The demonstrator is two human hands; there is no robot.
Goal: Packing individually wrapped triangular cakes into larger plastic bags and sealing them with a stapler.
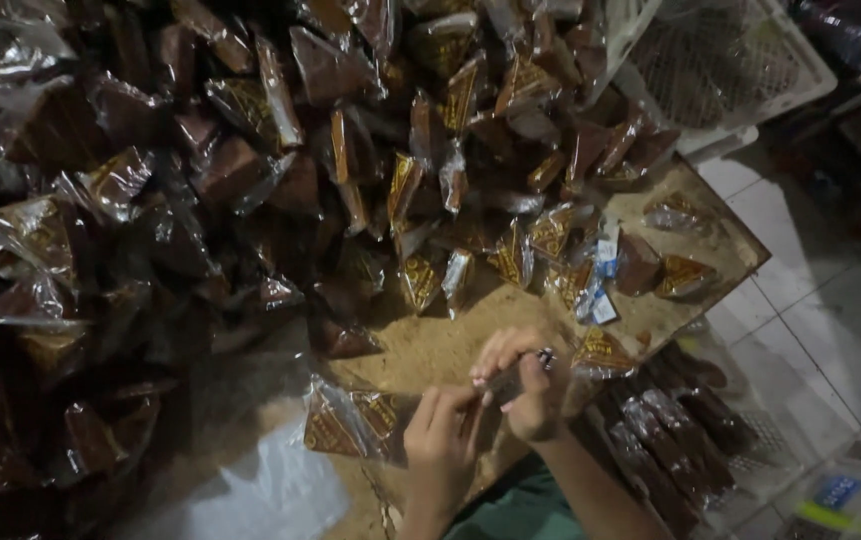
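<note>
The right hand (525, 385) pinches a small dark metal-tipped tool (520, 375) in a closed grip. The left hand (440, 440), fingers curled, presses a clear wrapped packet (350, 420) flat on the wooden desk (430, 345), below a large pile of packets (250, 170).

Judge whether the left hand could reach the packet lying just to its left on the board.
Probably yes: the left hand is right beside the packet, with nothing between them.
</note>
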